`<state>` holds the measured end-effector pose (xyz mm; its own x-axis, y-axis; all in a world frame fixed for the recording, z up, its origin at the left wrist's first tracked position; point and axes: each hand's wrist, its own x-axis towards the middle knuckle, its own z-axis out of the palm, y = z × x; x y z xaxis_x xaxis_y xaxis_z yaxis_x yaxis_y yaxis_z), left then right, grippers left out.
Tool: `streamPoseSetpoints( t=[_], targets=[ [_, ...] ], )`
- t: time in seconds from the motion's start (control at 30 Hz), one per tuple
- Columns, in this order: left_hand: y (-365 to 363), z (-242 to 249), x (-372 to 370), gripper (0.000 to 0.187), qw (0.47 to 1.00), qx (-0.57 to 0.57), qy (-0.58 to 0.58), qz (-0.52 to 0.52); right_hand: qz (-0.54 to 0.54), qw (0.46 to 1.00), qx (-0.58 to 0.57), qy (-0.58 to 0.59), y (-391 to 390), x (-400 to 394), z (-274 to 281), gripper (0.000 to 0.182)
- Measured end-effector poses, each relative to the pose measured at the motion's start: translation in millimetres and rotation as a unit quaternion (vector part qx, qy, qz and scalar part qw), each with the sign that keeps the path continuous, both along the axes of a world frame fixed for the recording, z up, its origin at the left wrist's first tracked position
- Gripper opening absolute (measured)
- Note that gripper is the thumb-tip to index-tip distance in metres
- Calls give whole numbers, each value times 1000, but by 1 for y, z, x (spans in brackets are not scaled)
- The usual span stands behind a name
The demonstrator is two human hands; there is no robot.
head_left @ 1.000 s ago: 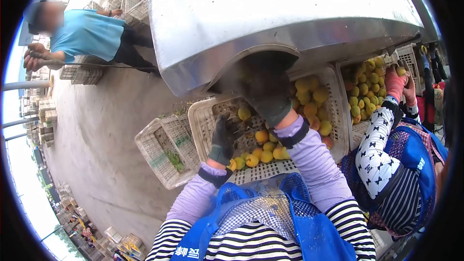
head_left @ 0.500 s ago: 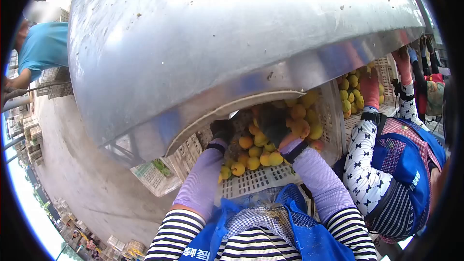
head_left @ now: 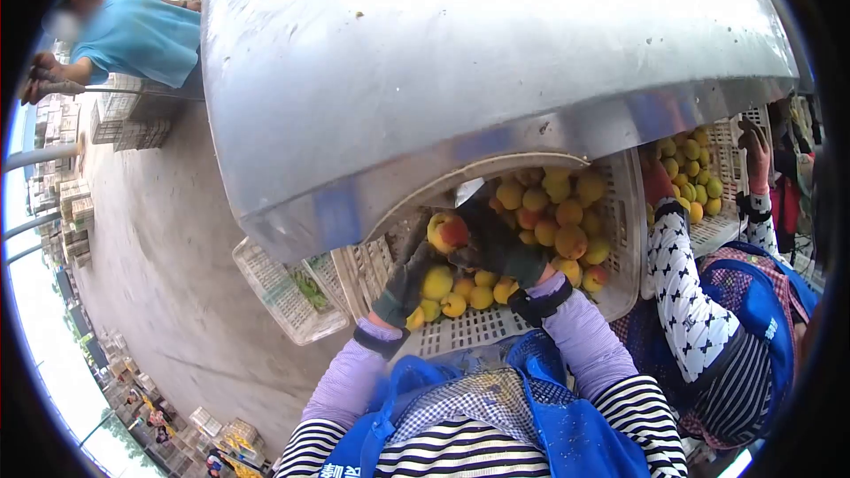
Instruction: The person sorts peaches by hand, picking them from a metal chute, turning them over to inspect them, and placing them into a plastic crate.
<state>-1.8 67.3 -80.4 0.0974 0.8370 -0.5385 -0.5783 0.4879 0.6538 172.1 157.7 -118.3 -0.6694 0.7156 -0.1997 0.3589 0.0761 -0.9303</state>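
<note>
Fruit lies at one o'clock from left hand, ten o'clock from right hand, clasped between the two, touching both.

Colours: held fruit yellow, red blush; crate fruit yellow to orange; crate off-white; gloves dark grey to black; sleeves lilac, cuffs black. Shirt black-and-white stripes; apron blue, checked panel in dark and white. Co-worker's sleeve white, black bow pattern. Metal cover silver-grey; far-left person's top light blue
</note>
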Motion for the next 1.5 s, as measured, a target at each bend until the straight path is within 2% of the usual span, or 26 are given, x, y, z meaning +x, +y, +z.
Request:
streamPoseSetpoints(
  t=[0.03,0.17,0.27,0.33,0.4,0.5,0.53,0.57,0.6,0.63,0.67,0.73,0.77,0.83,0.9,0.97,1.0,1.07,1.13,1.2,1.23,1.3,1.4,1.43,1.47,1.5],
  targets=[
    [-6,9,7,52,999,34,34,3,-18,994,-21,107,-12,7,13,69],
    [-27,32,16,51,990,101,95,-6,-34,995,37,88,-40,21,85,73],
    [-28,49,21,48,979,155,132,-11,-109,987,91,78,-53,19,110,72],
    [-27,63,31,47,977,171,124,2,-209,959,192,18,-60,21,132,78],
    [-30,75,34,40,972,181,146,30,-233,942,237,42,-63,22,137,78],
    [-26,87,31,34,944,223,237,46,-212,955,195,72,-55,28,154,78],
    [-23,85,27,34,944,225,237,48,-174,972,111,115,-48,35,164,78],
    [-17,86,20,31,897,283,340,19,-133,978,27,157,-45,38,170,78],
    [-13,89,17,29,834,336,437,-11,-132,978,29,157,-45,36,169,78],
    [-15,97,22,26,938,243,245,32,-127,981,111,101,-45,31,167,77],
    [-14,97,23,26,938,245,245,33,-121,973,192,43,-46,26,167,76],
    [-12,98,21,27,814,321,484,4,-151,960,232,30,-51,12,170,70],
    [-11,98,22,27,814,322,484,9,-186,950,250,2,-51,5,169,67],
    [-14,97,22,28,751,301,586,48,-218,939,266,-25,-47,-8,163,65],
    [-28,78,14,34,752,308,580,51,-183,908,366,-96,-30,-23,144,58],
    [-31,82,7,49,743,341,576,25,-183,903,378,-93,-4,-40,103,54],
    [-29,80,7,49,743,339,577,26,-186,896,392,-92,8,-48,92,50],
    [-26,77,10,56,851,263,452,54,-186,880,427,-92,28,-58,100,48],
    [-25,72,5,63,829,289,476,50,-188,862,461,-93,26,-56,123,46],
    [-18,71,5,63,847,341,402,62,-192,921,325,-96,15,-40,150,52],
    [-18,71,8,63,848,342,401,61,-193,921,324,-98,4,-30,149,52],
    [-18,72,15,55,880,298,362,73,-94,944,316,-24,-27,-9,148,56],
    [-14,92,23,50,911,267,307,69,-87,961,263,-1,-59,-10,147,60],
    [-17,95,27,50,911,268,307,67,-92,963,250,36,-61,-7,144,54],
    [-22,98,34,52,945,234,195,117,-93,963,249,36,-63,-2,147,54],
    [-29,99,39,55,963,197,79,164,-108,985,7,136,-63,6,153,53]
  ],
)
